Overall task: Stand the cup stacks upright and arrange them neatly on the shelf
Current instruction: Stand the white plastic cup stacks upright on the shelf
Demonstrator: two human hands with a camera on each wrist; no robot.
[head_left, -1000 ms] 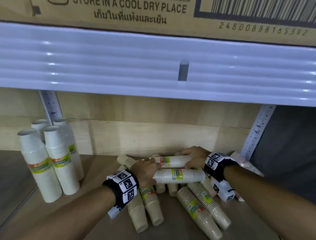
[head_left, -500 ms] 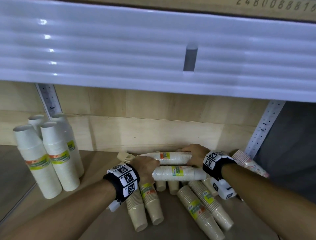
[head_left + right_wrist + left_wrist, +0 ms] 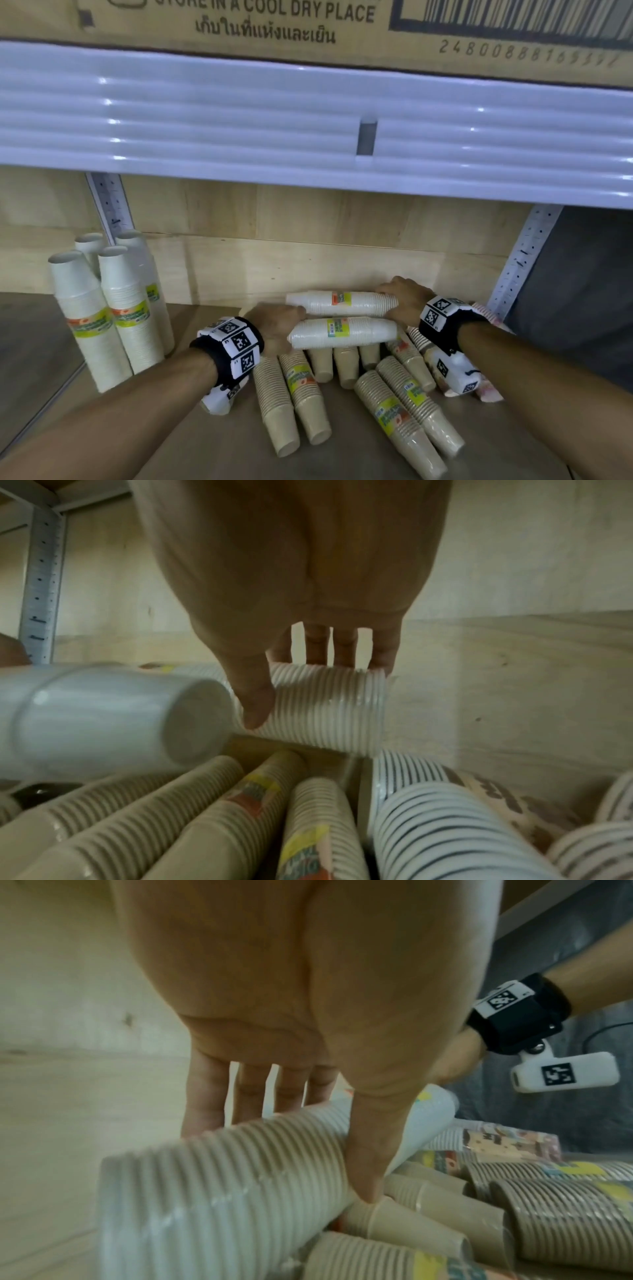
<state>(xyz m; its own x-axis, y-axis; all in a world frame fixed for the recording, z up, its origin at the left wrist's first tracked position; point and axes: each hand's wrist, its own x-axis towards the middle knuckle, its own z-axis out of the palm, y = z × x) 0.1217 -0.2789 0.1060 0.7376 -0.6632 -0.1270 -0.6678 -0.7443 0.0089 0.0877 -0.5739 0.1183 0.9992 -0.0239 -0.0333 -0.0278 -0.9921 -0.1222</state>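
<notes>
Where wooden shelf meets plywood, cardboard overhead

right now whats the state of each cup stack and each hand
upright white stacks: standing, left
front white stack: lying, gripped by left hand
rear white stack: lying, gripped by right hand
brown stacks: lying, jumbled

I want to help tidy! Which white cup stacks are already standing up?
The four white stacks at the shelf's left end stand upright. The two white stacks in the hands lie sideways on the brown pile.
</notes>
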